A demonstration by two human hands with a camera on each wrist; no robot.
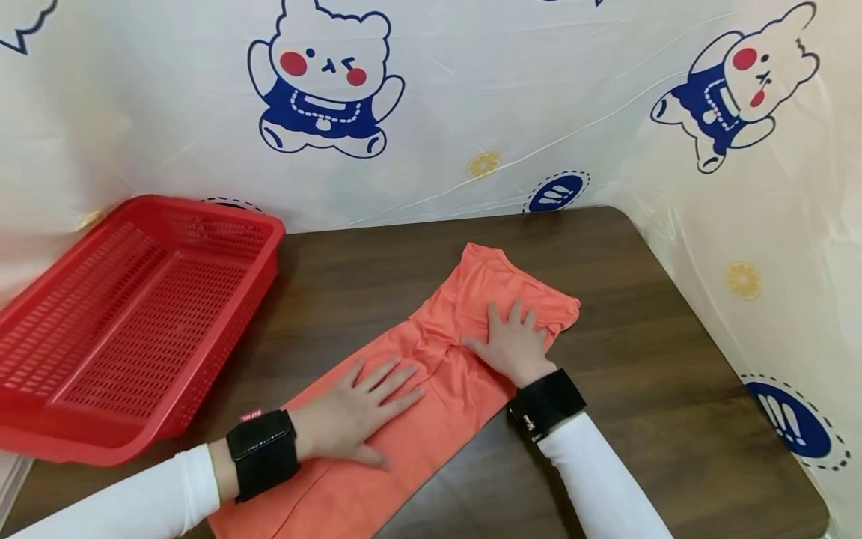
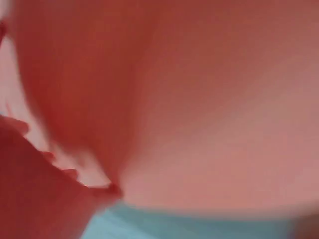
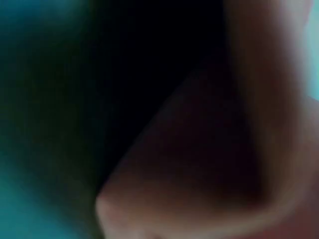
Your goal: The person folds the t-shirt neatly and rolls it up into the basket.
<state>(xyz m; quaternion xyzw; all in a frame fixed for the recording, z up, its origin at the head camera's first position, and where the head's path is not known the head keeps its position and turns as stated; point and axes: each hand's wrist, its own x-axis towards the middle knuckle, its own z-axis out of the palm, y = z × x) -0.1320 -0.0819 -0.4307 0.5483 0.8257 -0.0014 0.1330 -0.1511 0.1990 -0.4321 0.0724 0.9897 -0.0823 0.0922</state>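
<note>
A coral-orange garment [image 1: 431, 419] lies on the table in a long, flat strip, slanting from the lower left to the upper right. My left hand [image 1: 357, 412] rests palm down on its middle, fingers spread. Closer to the far end, my right hand [image 1: 515, 344] also lies flat with spread fingers, beside bunched creases in the cloth. The near end runs out of the head view. Blurred coral cloth [image 2: 224, 109] fills most of the left wrist view. The right wrist view is dark and blurred, with part of the hand [image 3: 179, 204] close to the lens.
A red perforated plastic basket [image 1: 263, 262] stands on the left of the dark wooden table [image 1: 646, 359]. A white printed sheet [image 1: 444, 90] with cartoon bears hangs along the back and right edges. Each wrist wears a black strap.
</note>
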